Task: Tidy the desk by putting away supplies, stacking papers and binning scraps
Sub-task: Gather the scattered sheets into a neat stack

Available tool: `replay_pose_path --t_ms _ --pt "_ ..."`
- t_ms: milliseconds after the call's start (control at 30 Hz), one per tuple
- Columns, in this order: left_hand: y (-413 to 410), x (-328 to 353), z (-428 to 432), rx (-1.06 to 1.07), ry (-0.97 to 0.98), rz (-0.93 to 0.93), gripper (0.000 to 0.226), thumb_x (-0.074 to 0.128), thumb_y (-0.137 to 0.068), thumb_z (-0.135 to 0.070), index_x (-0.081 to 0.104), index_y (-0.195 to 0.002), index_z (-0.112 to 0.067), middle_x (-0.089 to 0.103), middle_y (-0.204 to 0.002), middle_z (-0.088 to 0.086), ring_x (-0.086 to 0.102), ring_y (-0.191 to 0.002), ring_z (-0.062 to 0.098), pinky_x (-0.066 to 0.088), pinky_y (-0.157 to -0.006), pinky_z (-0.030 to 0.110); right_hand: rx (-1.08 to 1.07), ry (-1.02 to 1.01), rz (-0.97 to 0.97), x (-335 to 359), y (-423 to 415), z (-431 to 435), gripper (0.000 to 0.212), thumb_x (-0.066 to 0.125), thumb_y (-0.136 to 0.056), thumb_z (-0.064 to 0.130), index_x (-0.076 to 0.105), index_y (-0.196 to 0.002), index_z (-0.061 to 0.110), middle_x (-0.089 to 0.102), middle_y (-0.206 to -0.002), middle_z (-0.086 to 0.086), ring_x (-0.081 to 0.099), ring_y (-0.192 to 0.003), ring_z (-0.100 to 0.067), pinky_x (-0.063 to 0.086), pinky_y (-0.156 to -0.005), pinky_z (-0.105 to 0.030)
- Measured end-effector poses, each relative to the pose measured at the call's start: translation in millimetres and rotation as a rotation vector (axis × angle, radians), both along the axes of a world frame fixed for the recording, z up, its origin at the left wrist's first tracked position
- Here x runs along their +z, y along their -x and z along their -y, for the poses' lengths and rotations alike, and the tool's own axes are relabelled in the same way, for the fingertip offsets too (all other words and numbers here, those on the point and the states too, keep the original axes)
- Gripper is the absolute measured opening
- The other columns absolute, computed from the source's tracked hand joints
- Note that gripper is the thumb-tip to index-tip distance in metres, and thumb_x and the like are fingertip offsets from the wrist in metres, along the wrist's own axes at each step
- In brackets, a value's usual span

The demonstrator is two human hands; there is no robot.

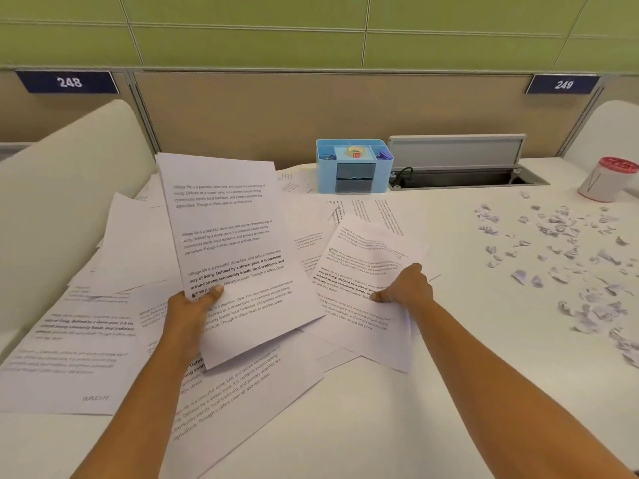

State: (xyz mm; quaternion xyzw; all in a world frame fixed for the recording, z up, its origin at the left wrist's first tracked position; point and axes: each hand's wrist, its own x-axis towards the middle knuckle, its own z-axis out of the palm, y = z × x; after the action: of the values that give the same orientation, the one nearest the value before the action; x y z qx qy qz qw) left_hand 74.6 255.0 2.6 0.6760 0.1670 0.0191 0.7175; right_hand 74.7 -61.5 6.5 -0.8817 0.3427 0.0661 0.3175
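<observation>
Partly hidden: left hand point(188, 312) clasping raised sheet point(228, 233), right hand point(404, 288) clasping rumpled sheet point(366, 254).

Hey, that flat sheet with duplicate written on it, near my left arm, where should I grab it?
The DUPLICATE sheet lies flat, so likely pinch its near edge, coming from your side: that edge sits bare on the desk, while the far end meets other papers. Your left hand is nearest but grips a printed page.
</observation>
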Motion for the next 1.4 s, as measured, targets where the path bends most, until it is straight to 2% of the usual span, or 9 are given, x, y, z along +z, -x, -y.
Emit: replay_pose_path --t_ms 100,267,433,533,667,800,933,1167,1400 --pt "3.7 0.9 -4.6 0.027 -0.006 0.010 0.027 0.066 -0.084 -0.014 0.056 -0.108 -0.006 0.064 -0.093 0.008 0.062 -0.076 0.022 0.050 -0.072 0.031 -0.002 -0.034 0.045 1.0 -0.4 -0.5 0.091 0.084 -0.065 0.023 0.024 -0.130 0.003 0.050 -0.130 -0.013 0.048 -0.122 -0.033 0.041 -0.094 -0.037" --pt "6.7 2.8 -16.4 0.071 -0.002 0.006 0.047 0.068 -0.082 -0.019 0.053 -0.123 -0.001 0.062 -0.114 0.012 0.060 -0.102 0.030 0.046 -0.093 0.046 0.057 -0.010 0.213 7.7 -8.1 -2.2 0.096 0.072 -0.074 0.002 0.008 -0.145 0.011 0.059 -0.119 -0.016 0.058 -0.108 -0.033 0.045 -0.083 -0.033" --pt "9.9 3.7 -26.9 0.109 0.014 -0.002 0.054 0.070 -0.080 -0.022 0.051 -0.126 -0.003 0.062 -0.119 0.012 0.059 -0.106 0.033 0.044 -0.096 0.053 0.193 -0.255 0.240 14.7 -24.9 -4.5 0.082 0.076 -0.071 0.002 0.031 -0.139 0.013 0.056 -0.126 -0.015 0.056 -0.112 -0.033 0.046 -0.097 -0.041" --pt "12.0 4.5 -32.1 0.150 0.056 -0.005 0.053 0.069 -0.081 -0.019 0.050 -0.126 -0.001 0.061 -0.118 0.012 0.060 -0.104 0.031 0.047 -0.090 0.049 0.313 -0.267 0.177 9.9 -33.7 -13.0 0.080 0.079 -0.068 0.005 0.036 -0.135 0.014 0.056 -0.126 -0.013 0.056 -0.112 -0.032 0.046 -0.098 -0.042" --pt "15.3 3.6 -35.1 0.180 0.068 -0.012 0.052 0.068 -0.082 -0.016 0.048 -0.128 -0.001 0.061 -0.117 0.012 0.060 -0.103 0.031 0.047 -0.087 0.047 0.431 -0.121 0.109 1.7 -45.4 -24.1 0.089 0.083 -0.067 0.018 0.030 -0.139 0.012 0.048 -0.135 -0.013 0.044 -0.125 -0.030 0.039 -0.101 -0.036" --pt "17.1 2.9 -31.5 0.183 0.057 -0.018 0.049 0.067 -0.082 -0.015 0.050 -0.126 -0.001 0.060 -0.117 0.013 0.059 -0.105 0.032 0.046 -0.092 0.051 0.426 0.039 0.072 -1.5 -50.3 -34.8 0.094 0.082 -0.067 0.032 0.026 -0.138 0.008 0.044 -0.135 -0.013 0.036 -0.130 -0.030 0.039 -0.100 -0.039" --pt "17.8 2.3 -22.3 0.161 0.054 -0.012 0.041 0.065 -0.084 -0.013 0.052 -0.122 -0.001 0.062 -0.111 0.012 0.061 -0.098 0.029 0.047 -0.087 0.043 0.417 0.121 0.039 -2.1 -53.9 -36.6 0.092 0.082 -0.065 0.039 0.029 -0.133 0.005 0.040 -0.133 -0.013 0.036 -0.128 -0.029 0.037 -0.102 -0.038" --pt "19.5 0.2 -13.1 0.130 0.061 0.002 0.028 0.064 -0.085 -0.012 0.057 -0.112 -0.009 0.064 -0.103 0.009 0.063 -0.085 0.023 0.048 -0.085 0.042 0.389 0.043 -0.049 1.0 -59.4 -35.6 0.091 0.085 -0.060 0.041 0.037 -0.127 0.002 0.045 -0.129 -0.013 0.046 -0.121 -0.029 0.041 -0.096 -0.036" --pt "24.0 1.0 -13.3 0.150 0.063 -0.001 0.010 0.063 -0.086 -0.010 0.059 -0.094 -0.015 0.064 -0.087 0.000 0.062 -0.078 0.020 0.050 -0.081 0.040 0.383 0.028 -0.116 0.0 -62.0 -36.0 0.066 0.085 -0.059 0.042 0.045 -0.100 0.009 0.056 -0.110 -0.008 0.051 -0.113 -0.029 0.044 -0.093 -0.037"
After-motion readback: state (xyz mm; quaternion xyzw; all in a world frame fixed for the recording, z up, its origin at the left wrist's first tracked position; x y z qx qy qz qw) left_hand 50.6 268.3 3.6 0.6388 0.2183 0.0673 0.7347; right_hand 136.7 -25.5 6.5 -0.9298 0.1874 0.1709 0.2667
